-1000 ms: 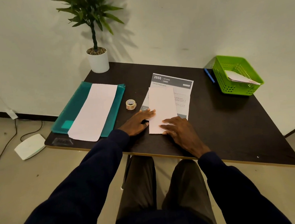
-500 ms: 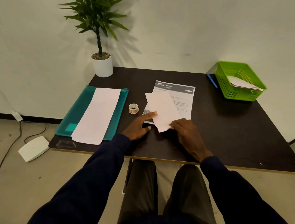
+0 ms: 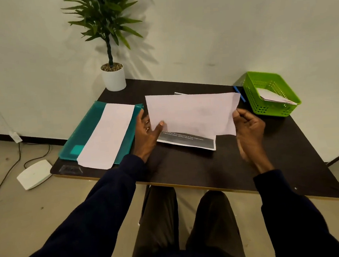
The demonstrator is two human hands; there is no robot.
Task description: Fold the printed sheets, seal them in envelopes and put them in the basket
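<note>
The dark table (image 3: 218, 171) fills the space in front of me, pushed up against a pale wall, with my knees under its near edge. On its left part lies a teal folder (image 3: 88, 132) with a long white sheet (image 3: 108, 137) resting along it, running from the near edge away toward the wall. At the far left corner stands a potted plant (image 3: 113, 76) in a white pot. The green basket (image 3: 272, 108) sits at the far right corner, with an envelope (image 3: 273, 97) already leaning inside it, and a blue pen (image 3: 240, 93) lies just beside the basket's left wall. A white flat device (image 3: 34, 174) rests on the floor to the left, by some cables. I hold the folded sheet (image 3: 192, 114) up off the table between both hands, blank side toward me, its long axis running left to right, roughly level. It hides most of the printed sheet (image 3: 188, 141) lying flat beneath, whose dark lower band shows under it. My left hand (image 3: 146, 134) grips the left end, thumb pressed on the front face, the other fingers behind it. My right hand (image 3: 247, 126) is at the lower right corner, fingers curled toward the paper's edge; it is blurred, so I cannot tell whether they are actually clamped on it. Both forearms, in dark sleeves, reach forward over the near table edge.
</note>
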